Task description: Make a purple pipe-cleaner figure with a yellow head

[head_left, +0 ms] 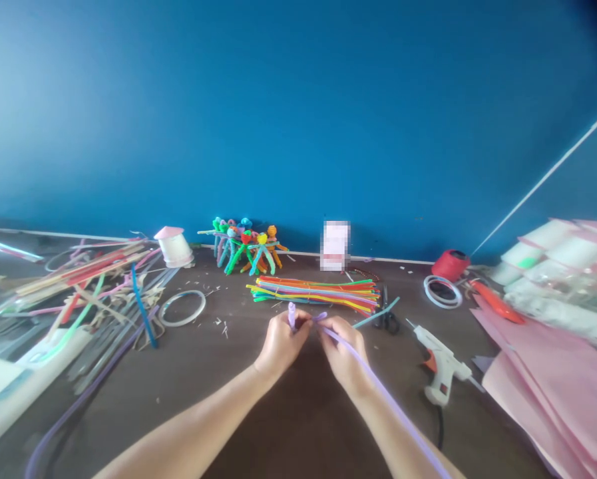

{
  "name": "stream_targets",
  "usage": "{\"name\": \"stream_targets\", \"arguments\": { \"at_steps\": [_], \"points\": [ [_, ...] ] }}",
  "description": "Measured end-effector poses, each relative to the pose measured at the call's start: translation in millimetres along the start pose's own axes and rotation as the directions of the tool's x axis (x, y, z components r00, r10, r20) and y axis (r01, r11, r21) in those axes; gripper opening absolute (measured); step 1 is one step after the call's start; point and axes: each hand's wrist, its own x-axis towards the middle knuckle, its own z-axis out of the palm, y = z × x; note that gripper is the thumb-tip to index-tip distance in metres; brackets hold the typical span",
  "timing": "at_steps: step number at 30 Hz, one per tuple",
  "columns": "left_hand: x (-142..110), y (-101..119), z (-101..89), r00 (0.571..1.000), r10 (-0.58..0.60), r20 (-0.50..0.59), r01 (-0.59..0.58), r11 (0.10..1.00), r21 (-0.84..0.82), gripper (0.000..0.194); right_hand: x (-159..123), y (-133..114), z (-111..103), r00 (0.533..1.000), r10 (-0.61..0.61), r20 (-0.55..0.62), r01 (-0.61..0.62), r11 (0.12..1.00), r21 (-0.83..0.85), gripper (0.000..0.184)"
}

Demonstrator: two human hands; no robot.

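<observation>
Fuzzy lavender pipe cleaner (pixel 378 382) is clamped by both hands at the lower middle of the frame. Its long tail runs toward the lower right, and a short bent end stands up from the left fingers (pixel 298 320). Left hand (pixel 281 344) and right hand (pixel 343 352) are close together, almost meeting at the fingertips, each pinching the stem. A firm pinch right beside the bend seems best, since it gives the wire little room to spring back, and the long tail stays clear of the nearby clutter.

Just above the hands lies a bundle of multicoloured pipe cleaners (pixel 313 295), with black-handled scissors (pixel 388 318) to its right. White hot glue gun (pixel 440 362) rests further right on the dark brown table (pixel 298 426). White cylindrical cup with a pink cone on top (pixel 174 247) stands at the upper left of the table; anything inside it is hidden. Clear plastic bag (pixel 558 296) at the right edge appears to hold white rolls (pixel 542 243), though blur hides the details.
</observation>
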Motion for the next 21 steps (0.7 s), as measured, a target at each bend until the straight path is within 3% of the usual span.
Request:
{"name": "stream_targets", "arguments": {
  "at_steps": [1, 3, 7, 10, 14, 21],
  "points": [
    [-1.0, 1.6, -2.4, 0.995, 0.073, -0.062, -0.067, 0.994, 0.087, 0.011, -0.3, -1.4, -1.0, 1.000, -0.016, 0.015, 0.017, 0.999, -0.033, 0.016],
    [-3.2, 5.3, -6.8, 0.973, 0.221, -0.072, -0.202, 0.958, 0.203, 0.012, -1.1, -4.8, -3.5, 0.998, -0.046, 0.035, 0.049, 0.993, -0.103, 0.016],
    [-6.2, 7.6, -13.7, 0.925, 0.376, 0.050, -0.369, 0.864, 0.341, 0.018, -1.6, -9.7, -8.1, 0.996, -0.087, -0.002, 0.084, 0.970, -0.226, 0.015],
    [-7.0, 4.3, -17.2, 0.920, 0.374, 0.114, -0.386, 0.823, 0.417, 0.018, 0.4, -6.6, -10.1, 0.991, -0.131, -0.020, 0.122, 0.964, -0.236, 0.014],
    [-6.4, 0.3, -19.5, 0.908, 0.365, 0.205, -0.419, 0.790, 0.447, 0.019, 5.1, 2.7, -14.0, 0.978, -0.186, 0.092, 0.199, 0.966, -0.166, 0.012],
    [-1.9, 0.0, -20.7, 0.946, 0.269, 0.183, -0.325, 0.811, 0.486, 0.014, 8.2, 1.5, -18.2, 0.952, -0.186, 0.244, 0.235, 0.953, -0.191, 0.014]
  ]
}}
